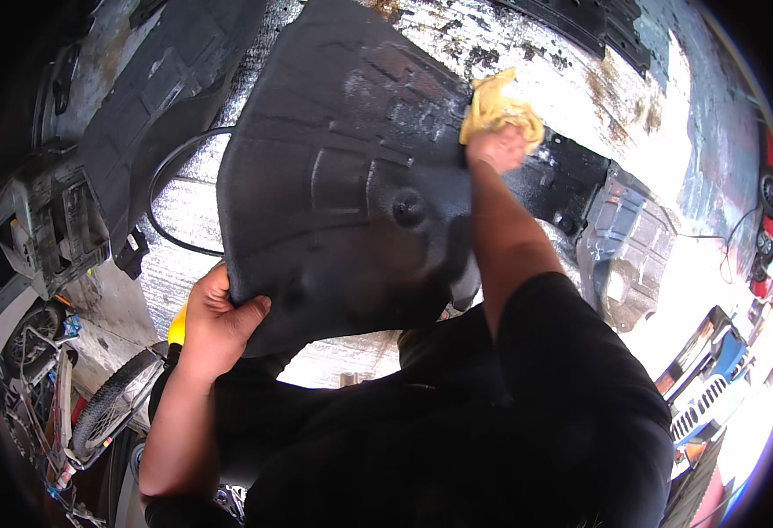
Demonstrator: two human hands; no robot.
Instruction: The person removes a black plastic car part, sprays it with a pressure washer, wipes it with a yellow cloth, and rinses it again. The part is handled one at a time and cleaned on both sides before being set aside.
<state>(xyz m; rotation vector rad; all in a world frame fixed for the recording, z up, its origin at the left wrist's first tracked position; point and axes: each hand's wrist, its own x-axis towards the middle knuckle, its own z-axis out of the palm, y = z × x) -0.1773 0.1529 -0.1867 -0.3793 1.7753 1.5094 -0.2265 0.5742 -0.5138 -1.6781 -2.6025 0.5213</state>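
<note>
While broad black panel (344, 198) shows molded ridges, pale smudges, left hand (216, 324) pinches its edge, thumb on top; right hand (499, 150) clutches bunched yellow cloth (495, 102).

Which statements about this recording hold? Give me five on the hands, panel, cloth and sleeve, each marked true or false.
1. The right hand holds a yellow cloth. True.
2. The panel is bright red. False: the panel is black.
3. The left hand grips the panel at its lower left. True.
4. Both hands are on the cloth. False: only the right hand is; the left hand is on the panel.
5. The right sleeve is black. True.
</note>
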